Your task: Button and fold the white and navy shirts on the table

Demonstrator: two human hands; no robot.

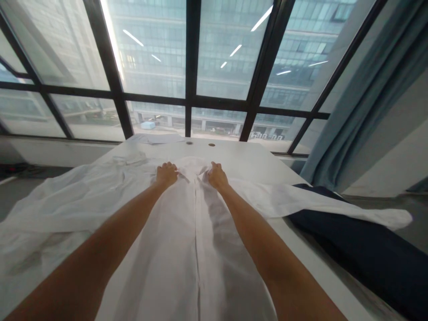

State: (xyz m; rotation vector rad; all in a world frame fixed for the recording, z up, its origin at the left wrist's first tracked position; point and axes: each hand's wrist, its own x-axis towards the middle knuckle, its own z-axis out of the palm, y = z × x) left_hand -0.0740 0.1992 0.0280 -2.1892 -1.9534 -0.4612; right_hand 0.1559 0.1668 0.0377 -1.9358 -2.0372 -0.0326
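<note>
White shirt point(167, 258), left hand point(167, 174) and right hand point(217, 175) gripping it, sleeve point(334, 204) crossing table edge point(276, 165)

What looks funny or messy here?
One sleeve of the shirt sticks out past the edge of the table, across the dark cloth. That looks odd, since the collar lies on the table. Nothing looks spilled.

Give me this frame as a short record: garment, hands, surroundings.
garment: white shirt, front up, placket down the middle, collar at far end
left hand: gripping near collar
right hand: gripping opposite side
right-side sleeve: stretched across dark navy cloth
left side: rumpled white cloth
surface: white table
background: windows, blue-grey curtain
</note>
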